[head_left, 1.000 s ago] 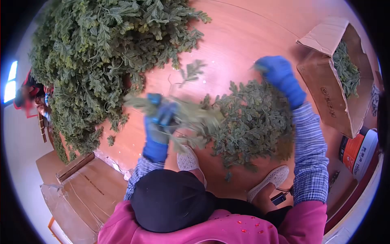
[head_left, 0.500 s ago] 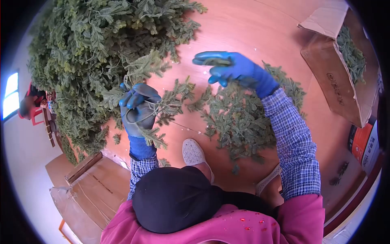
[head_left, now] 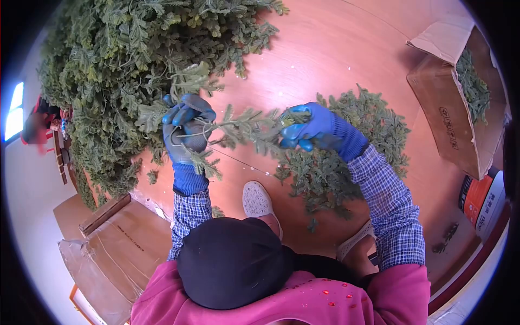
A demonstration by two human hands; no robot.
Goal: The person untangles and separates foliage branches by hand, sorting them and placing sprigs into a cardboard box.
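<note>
In its blue glove, my left hand [head_left: 189,127] is closed around the stems of green leafy sprigs [head_left: 238,127], which stick out on both sides of the fist. My right hand [head_left: 306,129], also gloved, pinches the right end of the same sprigs, stretched between the two hands. Behind my left hand rises a big heap of green foliage [head_left: 124,70]. A smaller green pile [head_left: 325,176] lies on the reddish floor, beneath and beyond my right hand.
An open cardboard box [head_left: 439,103] holding greenery stands at the right, above an orange and white container [head_left: 479,197]. A flattened cardboard box [head_left: 124,244] lies at the lower left. Another person [head_left: 40,122] is blurred at the far left.
My left hand has gone from a blurred sweep to holding the sprigs steady. My right hand has moved from the smaller pile toward the left and taken hold of the sprigs' right end.
</note>
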